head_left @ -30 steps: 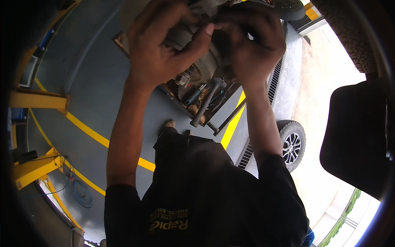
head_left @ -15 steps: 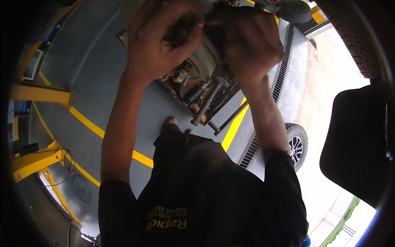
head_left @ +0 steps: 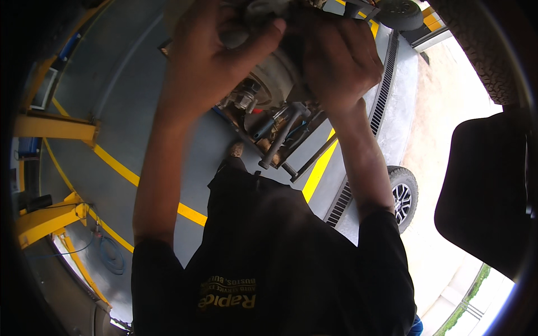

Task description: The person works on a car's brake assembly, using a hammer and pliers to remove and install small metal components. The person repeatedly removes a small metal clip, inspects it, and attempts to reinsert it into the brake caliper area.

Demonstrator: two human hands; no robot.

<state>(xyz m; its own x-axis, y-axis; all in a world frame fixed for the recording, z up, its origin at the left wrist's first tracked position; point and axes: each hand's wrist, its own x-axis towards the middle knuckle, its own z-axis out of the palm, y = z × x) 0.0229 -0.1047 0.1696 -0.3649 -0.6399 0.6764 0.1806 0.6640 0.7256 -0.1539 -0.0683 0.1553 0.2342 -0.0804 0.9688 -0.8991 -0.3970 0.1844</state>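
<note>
Both of my hands are raised at the top of the head view, in front of dark vehicle parts. My left hand [head_left: 204, 70] curls round a greyish rounded part [head_left: 268, 8], its thumb laid across toward the right; what the fingers grip is in shadow. Close by on the right, my right hand [head_left: 343, 64] has its fingers bent over something dark that I cannot make out. Below them, a tool tray [head_left: 291, 169] carries a hammer [head_left: 282, 136], a teal-handled tool [head_left: 264, 129] and a metal part with bolts [head_left: 245, 96]. A pale round disc-like part [head_left: 277, 78] shows between my wrists.
Yellow lift arms [head_left: 53, 127] reach in from the left, with a coiled blue hose [head_left: 112, 255] under them. A floor grate [head_left: 340, 206] runs along the right, beside a wheel [head_left: 402, 199]. A dark flap [head_left: 482, 190] hangs at the right, below a mounted tyre [head_left: 476, 61].
My left hand's thumb has straightened and the hand has opened a little, showing more of the grey part. The right hand has barely shifted. One of my feet has moved.
</note>
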